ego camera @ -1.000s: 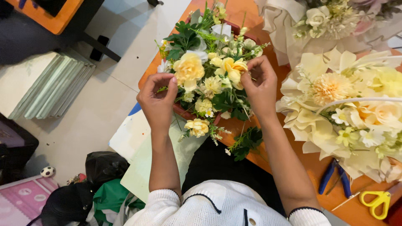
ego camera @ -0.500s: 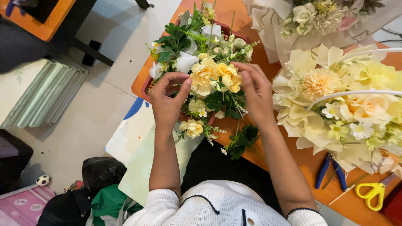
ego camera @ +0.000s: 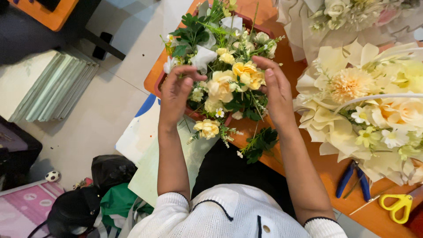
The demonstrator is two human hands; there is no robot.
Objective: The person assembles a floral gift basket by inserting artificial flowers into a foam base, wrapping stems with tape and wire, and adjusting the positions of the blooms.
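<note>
On the floor at far left lies a stack of pale green flat sheets [ego camera: 48, 86], well apart from the work. The left hand [ego camera: 178, 90] is raised at the left flank of the arrangement of yellow and white artificial flowers with green leaves [ego camera: 224, 66], which sits in a low dark red tray [ego camera: 159, 86] at the near corner of the orange wooden bench [ego camera: 328, 169]; its grip is loosely curled, fingertips drawn toward the thumb but closed on nothing that shows. Just to its right, between the two hands, stands the cluster of large yellow roses [ego camera: 233, 79], their stems hidden among the leaves below. The right hand [ego camera: 276, 90] is at the opposite flank, fingers straight and together, palm turned toward the blooms and touching or just beside them; it looks the nearer of the two. A small yellow bloom [ego camera: 207, 128] hangs over the tray's near edge. Farther right lies a big cream and yellow wrapped bouquet [ego camera: 365, 101], near the right wrist and crowding that side. Beyond it, blue-handled pliers [ego camera: 352, 178] and yellow-handled scissors [ego camera: 398, 205] rest on the bench.
</note>
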